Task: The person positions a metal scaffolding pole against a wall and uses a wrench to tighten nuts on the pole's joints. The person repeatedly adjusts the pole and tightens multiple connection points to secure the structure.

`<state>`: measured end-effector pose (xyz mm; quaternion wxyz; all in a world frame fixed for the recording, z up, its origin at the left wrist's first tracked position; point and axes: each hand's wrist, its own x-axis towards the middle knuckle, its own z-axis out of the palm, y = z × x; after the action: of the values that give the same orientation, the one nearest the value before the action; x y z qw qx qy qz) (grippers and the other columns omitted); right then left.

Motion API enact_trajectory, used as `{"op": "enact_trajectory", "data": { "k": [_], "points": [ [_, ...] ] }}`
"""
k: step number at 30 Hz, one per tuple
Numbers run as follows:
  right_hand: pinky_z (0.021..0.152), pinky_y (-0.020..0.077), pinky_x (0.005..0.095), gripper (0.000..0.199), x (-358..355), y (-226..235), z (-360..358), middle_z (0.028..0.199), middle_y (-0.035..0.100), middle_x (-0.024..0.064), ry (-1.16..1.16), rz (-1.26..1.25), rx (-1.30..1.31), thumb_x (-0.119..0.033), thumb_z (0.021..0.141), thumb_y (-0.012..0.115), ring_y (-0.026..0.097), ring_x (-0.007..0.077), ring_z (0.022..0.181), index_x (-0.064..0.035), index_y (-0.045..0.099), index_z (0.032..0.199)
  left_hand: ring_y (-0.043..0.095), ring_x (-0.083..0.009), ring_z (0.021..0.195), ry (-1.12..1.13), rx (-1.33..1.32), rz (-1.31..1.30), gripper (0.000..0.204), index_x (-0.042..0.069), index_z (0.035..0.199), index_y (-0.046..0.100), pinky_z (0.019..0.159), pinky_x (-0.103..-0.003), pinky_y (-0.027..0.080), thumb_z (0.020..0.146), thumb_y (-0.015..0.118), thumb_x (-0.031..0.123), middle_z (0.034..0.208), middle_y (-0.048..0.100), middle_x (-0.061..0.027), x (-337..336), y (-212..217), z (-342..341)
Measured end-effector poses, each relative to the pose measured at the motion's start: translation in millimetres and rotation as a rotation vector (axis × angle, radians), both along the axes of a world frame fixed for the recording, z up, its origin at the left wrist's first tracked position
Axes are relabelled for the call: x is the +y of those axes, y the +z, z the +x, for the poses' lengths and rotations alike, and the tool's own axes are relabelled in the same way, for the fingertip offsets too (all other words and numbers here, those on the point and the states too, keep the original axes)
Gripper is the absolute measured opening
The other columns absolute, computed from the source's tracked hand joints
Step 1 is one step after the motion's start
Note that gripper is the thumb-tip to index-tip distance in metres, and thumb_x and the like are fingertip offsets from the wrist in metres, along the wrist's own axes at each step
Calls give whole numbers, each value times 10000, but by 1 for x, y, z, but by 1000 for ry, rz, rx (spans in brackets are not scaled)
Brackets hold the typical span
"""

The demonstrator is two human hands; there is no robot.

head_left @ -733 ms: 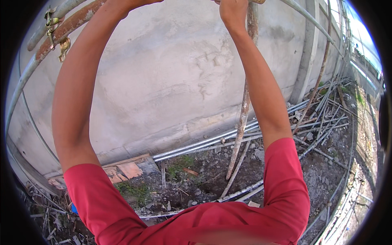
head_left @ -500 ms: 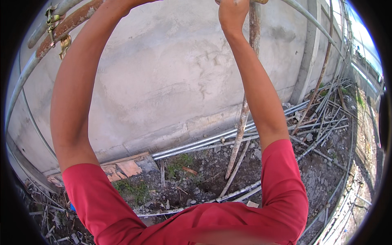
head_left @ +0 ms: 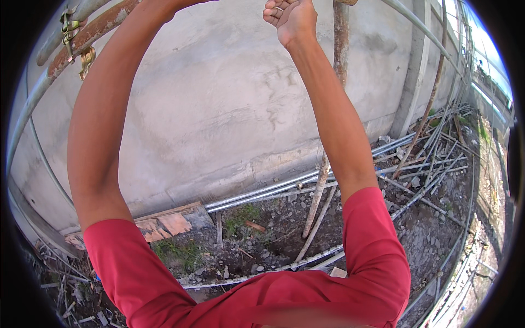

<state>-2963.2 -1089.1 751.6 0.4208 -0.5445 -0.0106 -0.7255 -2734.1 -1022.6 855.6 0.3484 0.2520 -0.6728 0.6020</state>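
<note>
Both my arms reach up to the top edge of the view. My right hand is cut off by that edge; its fingers curl in toward the palm, with a pale band showing at one finger. What it holds, if anything, I cannot make out. Just right of it stands a rusty upright pole, apart from the hand. Only the lower edge of my left hand shows, with its fingers hidden above the view. A rusty pipe with metal scaffold clamps lies left of my left forearm.
A grey plastered wall fills the space ahead. Along its foot lie metal pipes and a broken board on rubble-strewn ground. More poles are heaped at right. A grey pipe slants across the upper right.
My right hand has come away from the top of the upright pole and moved left, turning so its curled fingers show. The left arm has stayed about the same.
</note>
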Motion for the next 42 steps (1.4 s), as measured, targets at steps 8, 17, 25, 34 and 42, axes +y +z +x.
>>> {"op": "enact_trajectory", "data": {
  "k": [8,17,25,34,42],
  "points": [
    [565,538,350,455,0,0,4,790,630,100,-181,53,-145,-501,1079,383,621,200,583,-70,518,1133,695,-431,957,30,23,37,883,-37,1306,535,800,-494,576,679,868,489,1349,566,-268,2,-1,-2],
    [463,497,302,505,-5,2,0,748,619,105,-377,-40,59,-509,1084,377,587,190,490,-34,540,1142,691,-427,977,36,23,41,909,-36,1312,523,806,-504,572,673,872,508,1332,569,-257,3,1,-4],
    [441,483,311,496,-7,0,12,735,615,109,-436,-42,-172,-507,1081,364,557,188,459,-41,532,1072,686,-419,1011,43,45,47,929,-39,1315,506,813,-499,575,667,874,516,1336,563,-255,2,1,-5],
    [423,443,284,452,2,4,15,714,620,106,-605,-28,-173,-449,1090,354,547,170,459,-59,564,1004,674,-411,1023,7,28,-12,954,-18,1363,523,825,-500,569,648,886,498,1280,577,-234,2,1,-5],
    [428,427,301,509,9,12,19,680,617,115,-195,124,-147,-463,1095,323,529,164,451,-35,582,1005,680,-388,967,36,11,40,734,45,1220,594,779,-493,562,698,858,490,1144,615,-192,5,-2,-2]
  ]
}}
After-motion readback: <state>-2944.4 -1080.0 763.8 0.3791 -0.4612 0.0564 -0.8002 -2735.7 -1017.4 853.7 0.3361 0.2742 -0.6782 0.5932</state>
